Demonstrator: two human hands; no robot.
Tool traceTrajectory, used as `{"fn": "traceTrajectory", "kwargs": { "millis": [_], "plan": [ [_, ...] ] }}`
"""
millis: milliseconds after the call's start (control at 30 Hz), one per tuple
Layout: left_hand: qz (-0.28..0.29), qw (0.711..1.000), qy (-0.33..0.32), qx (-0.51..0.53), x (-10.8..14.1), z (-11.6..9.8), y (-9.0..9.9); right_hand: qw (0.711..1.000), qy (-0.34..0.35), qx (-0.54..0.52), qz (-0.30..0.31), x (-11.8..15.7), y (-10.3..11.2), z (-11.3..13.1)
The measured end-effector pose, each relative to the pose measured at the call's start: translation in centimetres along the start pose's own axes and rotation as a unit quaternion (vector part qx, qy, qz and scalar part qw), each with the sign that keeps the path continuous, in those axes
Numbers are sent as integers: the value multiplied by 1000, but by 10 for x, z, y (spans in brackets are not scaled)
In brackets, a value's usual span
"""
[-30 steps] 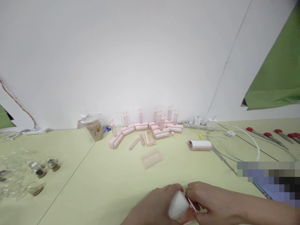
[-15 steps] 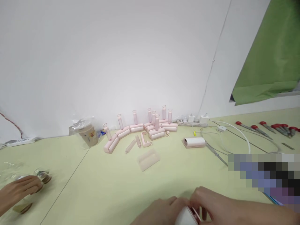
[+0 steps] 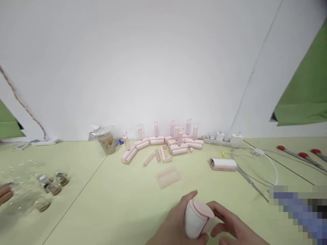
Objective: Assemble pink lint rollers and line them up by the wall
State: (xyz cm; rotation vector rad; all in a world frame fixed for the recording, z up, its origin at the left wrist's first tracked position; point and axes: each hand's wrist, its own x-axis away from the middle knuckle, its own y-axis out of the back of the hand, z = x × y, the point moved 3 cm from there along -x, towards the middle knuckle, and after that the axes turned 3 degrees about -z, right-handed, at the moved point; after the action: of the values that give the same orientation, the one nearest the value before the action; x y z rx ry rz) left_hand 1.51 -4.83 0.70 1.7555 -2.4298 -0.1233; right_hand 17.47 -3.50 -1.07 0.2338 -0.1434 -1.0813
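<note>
A white and pink rounded case (image 3: 196,219) is held at the bottom centre, its pink end facing up. My left hand (image 3: 176,221) is wrapped round its left side, thumb along the top edge. Beside its right side, my right hand (image 3: 230,223) has its fingers curved and apart, the index fingertip at the pink end; whether it touches is unclear. Beyond them lies a shallow translucent pink tray (image 3: 168,177). Behind the tray are loose pink tubes (image 3: 149,159), a pink bracket piece (image 3: 165,154) and a curved row of pink cases (image 3: 157,140) with upright tubes.
Another white and pink case (image 3: 222,164) lies right, near a soldering-iron-like tool (image 3: 251,183) and cables. Red-handled tools (image 3: 304,155) are far right. A bagged cup (image 3: 106,143) stands by the wall. At left, another person's hand (image 3: 5,194) is near small glass domes (image 3: 61,177).
The held case has come up into fuller view, and my right hand's fingers have spread from it. The view has shifted, and the other person's hand has moved toward the left edge.
</note>
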Motion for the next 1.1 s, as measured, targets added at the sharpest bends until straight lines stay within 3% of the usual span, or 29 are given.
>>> {"fn": "traceTrajectory", "kwargs": {
  "millis": [100, 167, 233, 300, 333, 400, 500, 633, 733, 933, 1100],
  "plan": [
    [-23, 997, -59, 48, -8, 8, 2, 995, 38, -52, -81, -8, -7, -6],
    [-36, 991, -122, 30, -15, 9, 17, 992, 48, -63, -101, -16, -2, -3],
    [-104, 983, -149, -14, -25, 13, 42, 991, 57, -30, -119, -28, 12, 6],
    [-203, 968, -136, -56, -38, 22, 69, 987, 71, 37, -140, -41, 28, 21],
    [-222, 966, -119, -61, -44, 28, 78, 983, 81, 79, -144, -48, 34, 29],
    [-198, 975, -90, -55, -55, 42, 84, 971, 115, 163, -130, -62, 38, 45],
    [-95, 991, -82, -48, -61, 54, 74, 950, 171, 257, -59, -77, 28, 61],
    [-13, 996, -81, -40, -56, 55, 59, 897, 209, 389, 34, -88, 8, 59],
    [8, 997, -72, -37, -56, 55, 57, 876, 211, 431, 52, -94, 1, 46],
    [19, 998, -45, -34, -60, 64, 60, 870, 200, 446, 69, -93, -7, 20],
    [28, 997, -61, -28, -62, 64, 59, 862, 209, 459, 54, -105, -5, 27]
  ]
}}
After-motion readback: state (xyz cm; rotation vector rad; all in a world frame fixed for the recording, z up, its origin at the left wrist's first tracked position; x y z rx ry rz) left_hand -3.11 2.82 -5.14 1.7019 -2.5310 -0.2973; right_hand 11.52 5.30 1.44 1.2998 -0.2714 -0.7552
